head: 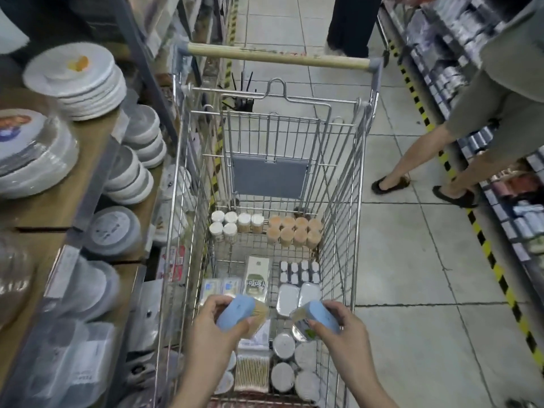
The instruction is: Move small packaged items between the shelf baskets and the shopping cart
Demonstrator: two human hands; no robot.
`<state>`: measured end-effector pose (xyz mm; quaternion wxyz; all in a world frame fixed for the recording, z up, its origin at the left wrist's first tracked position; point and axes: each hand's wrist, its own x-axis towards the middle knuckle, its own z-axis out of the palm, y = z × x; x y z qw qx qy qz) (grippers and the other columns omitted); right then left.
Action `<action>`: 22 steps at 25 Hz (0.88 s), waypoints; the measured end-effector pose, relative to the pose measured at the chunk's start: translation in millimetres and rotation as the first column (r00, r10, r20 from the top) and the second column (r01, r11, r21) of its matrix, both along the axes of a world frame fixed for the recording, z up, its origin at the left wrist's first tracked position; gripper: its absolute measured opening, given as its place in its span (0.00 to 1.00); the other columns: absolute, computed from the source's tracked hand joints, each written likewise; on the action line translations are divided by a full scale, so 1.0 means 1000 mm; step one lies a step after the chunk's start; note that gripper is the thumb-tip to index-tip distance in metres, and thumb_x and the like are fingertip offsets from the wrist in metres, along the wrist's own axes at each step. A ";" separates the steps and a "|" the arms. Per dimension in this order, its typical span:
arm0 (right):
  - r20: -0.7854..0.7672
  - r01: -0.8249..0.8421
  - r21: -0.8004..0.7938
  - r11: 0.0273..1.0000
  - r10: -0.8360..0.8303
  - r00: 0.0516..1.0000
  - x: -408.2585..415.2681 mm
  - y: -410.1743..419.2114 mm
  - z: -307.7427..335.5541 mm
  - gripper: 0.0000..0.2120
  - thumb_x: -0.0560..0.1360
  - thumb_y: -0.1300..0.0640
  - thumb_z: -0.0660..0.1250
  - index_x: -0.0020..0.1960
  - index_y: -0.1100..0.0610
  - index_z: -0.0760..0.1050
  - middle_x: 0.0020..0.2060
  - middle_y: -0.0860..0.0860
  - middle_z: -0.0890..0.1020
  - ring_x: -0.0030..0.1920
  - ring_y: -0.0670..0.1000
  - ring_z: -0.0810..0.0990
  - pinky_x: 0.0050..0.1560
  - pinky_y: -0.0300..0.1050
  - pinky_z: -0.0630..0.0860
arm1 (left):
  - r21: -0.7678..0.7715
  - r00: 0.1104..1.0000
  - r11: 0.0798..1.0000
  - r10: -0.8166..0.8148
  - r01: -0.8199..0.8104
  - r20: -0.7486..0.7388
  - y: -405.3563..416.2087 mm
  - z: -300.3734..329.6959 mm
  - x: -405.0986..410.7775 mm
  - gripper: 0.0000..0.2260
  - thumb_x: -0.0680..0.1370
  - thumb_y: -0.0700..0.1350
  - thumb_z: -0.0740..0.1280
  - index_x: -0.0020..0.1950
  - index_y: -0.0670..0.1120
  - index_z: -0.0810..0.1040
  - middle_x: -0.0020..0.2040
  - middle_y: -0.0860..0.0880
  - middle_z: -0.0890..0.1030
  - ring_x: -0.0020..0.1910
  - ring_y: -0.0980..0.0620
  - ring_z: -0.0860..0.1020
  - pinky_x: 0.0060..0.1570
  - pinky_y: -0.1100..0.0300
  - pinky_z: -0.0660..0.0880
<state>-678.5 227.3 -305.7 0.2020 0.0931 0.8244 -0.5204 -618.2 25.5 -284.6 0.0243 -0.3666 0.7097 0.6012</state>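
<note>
A wire shopping cart (344, 201) stands in front of me, its floor covered with small packaged goods. My left hand (212, 328) grips a blue-capped pack of toothpicks (238, 313) above the cart's near left part. My right hand (344, 334) grips a second blue-capped pack (319, 316) above the near right part. Below lie round white tubs (284, 344), a cotton-swab pack (251, 372), flat packs (256, 278) and small jars (223, 223) with orange-lidded ones (294, 231) at the far end. No shelf basket shows clearly.
Shelves on the left hold stacked white plates (79, 81) and bowls (129, 175), close beside the cart. A person (441, 160) in sandals stands at the right by a shelf of wrapped goods (459, 69). Another person (350, 22) stands beyond the cart handle (276, 55).
</note>
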 end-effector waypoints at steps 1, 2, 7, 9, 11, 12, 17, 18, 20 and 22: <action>0.005 -0.003 0.006 1.000 0.003 1.000 -0.010 -0.003 -0.006 0.12 0.66 0.56 0.76 0.45 0.45 0.76 0.45 0.40 0.80 0.47 0.40 0.78 0.43 0.32 0.71 | 0.010 1.000 1.000 -0.005 0.004 0.008 0.000 -0.007 -0.008 0.15 0.67 0.37 0.77 0.45 0.49 0.75 0.47 0.52 0.79 0.46 0.56 0.77 0.39 0.63 0.71; 0.009 -0.018 0.018 1.000 0.018 1.000 -0.019 -0.006 -0.013 0.12 0.65 0.52 0.75 0.47 0.47 0.76 0.45 0.40 0.81 0.48 0.41 0.78 0.43 0.33 0.71 | 0.022 1.000 1.000 0.002 -0.002 0.015 -0.001 -0.014 -0.016 0.15 0.67 0.37 0.77 0.45 0.50 0.75 0.47 0.53 0.79 0.45 0.56 0.77 0.38 0.63 0.71; 0.008 -0.002 0.109 0.994 0.001 1.000 -0.061 -0.026 -0.056 0.18 0.67 0.50 0.73 0.55 0.52 0.77 0.51 0.44 0.78 0.51 0.46 0.77 0.50 0.38 0.71 | 0.002 0.997 0.999 0.050 -0.050 0.058 -0.018 -0.060 -0.046 0.15 0.68 0.37 0.76 0.45 0.52 0.75 0.46 0.54 0.79 0.46 0.52 0.78 0.41 0.56 0.75; -0.050 0.019 0.176 0.984 -0.011 0.999 -0.085 -0.037 -0.076 0.17 0.70 0.57 0.73 0.58 0.56 0.76 0.53 0.47 0.77 0.54 0.48 0.75 0.52 0.39 0.69 | -0.012 0.997 0.998 0.059 -0.058 0.054 -0.024 -0.081 -0.066 0.15 0.68 0.37 0.76 0.46 0.54 0.76 0.47 0.54 0.79 0.46 0.50 0.78 0.41 0.54 0.76; -0.112 0.016 0.218 0.976 0.008 0.994 -0.113 -0.048 -0.094 0.16 0.72 0.58 0.71 0.59 0.57 0.76 0.53 0.47 0.76 0.54 0.48 0.74 0.52 0.38 0.67 | -0.024 0.999 0.999 0.033 -0.033 0.039 -0.027 -0.102 -0.097 0.14 0.70 0.38 0.75 0.47 0.54 0.76 0.48 0.54 0.79 0.46 0.51 0.78 0.38 0.59 0.74; -0.143 0.005 0.249 0.969 0.031 0.989 -0.128 -0.053 -0.105 0.16 0.73 0.59 0.70 0.60 0.57 0.75 0.54 0.48 0.76 0.54 0.47 0.73 0.52 0.37 0.66 | -0.023 0.999 1.000 0.021 -0.020 0.028 -0.028 -0.114 -0.115 0.14 0.70 0.38 0.74 0.48 0.53 0.76 0.49 0.54 0.79 0.46 0.52 0.78 0.37 0.61 0.74; -0.188 -0.080 0.479 0.874 0.191 0.964 -0.187 -0.060 -0.178 0.17 0.74 0.63 0.69 0.62 0.54 0.75 0.57 0.48 0.76 0.57 0.50 0.74 0.52 0.40 0.69 | -0.116 0.995 0.989 -0.095 0.092 -0.025 -0.023 -0.179 -0.194 0.13 0.70 0.39 0.75 0.50 0.51 0.76 0.47 0.54 0.79 0.45 0.49 0.77 0.40 0.53 0.76; -0.161 -0.113 0.522 0.846 0.227 0.960 -0.193 -0.059 -0.191 0.18 0.73 0.64 0.68 0.61 0.53 0.75 0.57 0.47 0.76 0.57 0.51 0.74 0.51 0.42 0.71 | -0.136 0.990 0.982 -0.133 0.127 -0.036 -0.019 -0.191 -0.204 0.14 0.69 0.38 0.74 0.50 0.50 0.76 0.47 0.54 0.78 0.46 0.50 0.76 0.39 0.56 0.74; -0.090 -0.196 0.613 0.766 0.314 0.945 -0.198 -0.053 -0.216 0.21 0.72 0.66 0.67 0.63 0.52 0.74 0.57 0.48 0.76 0.58 0.53 0.73 0.50 0.45 0.73 | -0.146 0.970 0.963 -0.237 0.227 -0.053 -0.010 -0.217 -0.219 0.14 0.69 0.38 0.74 0.52 0.49 0.77 0.48 0.54 0.78 0.47 0.52 0.76 0.40 0.59 0.71; 0.000 -0.277 0.689 0.670 0.381 0.924 -0.198 -0.047 -0.232 0.27 0.73 0.67 0.64 0.70 0.50 0.69 0.60 0.49 0.75 0.61 0.52 0.70 0.53 0.44 0.71 | -0.174 0.935 0.922 -0.355 0.347 -0.017 -0.001 -0.243 -0.224 0.15 0.70 0.40 0.74 0.55 0.50 0.78 0.49 0.54 0.78 0.47 0.53 0.75 0.40 0.60 0.70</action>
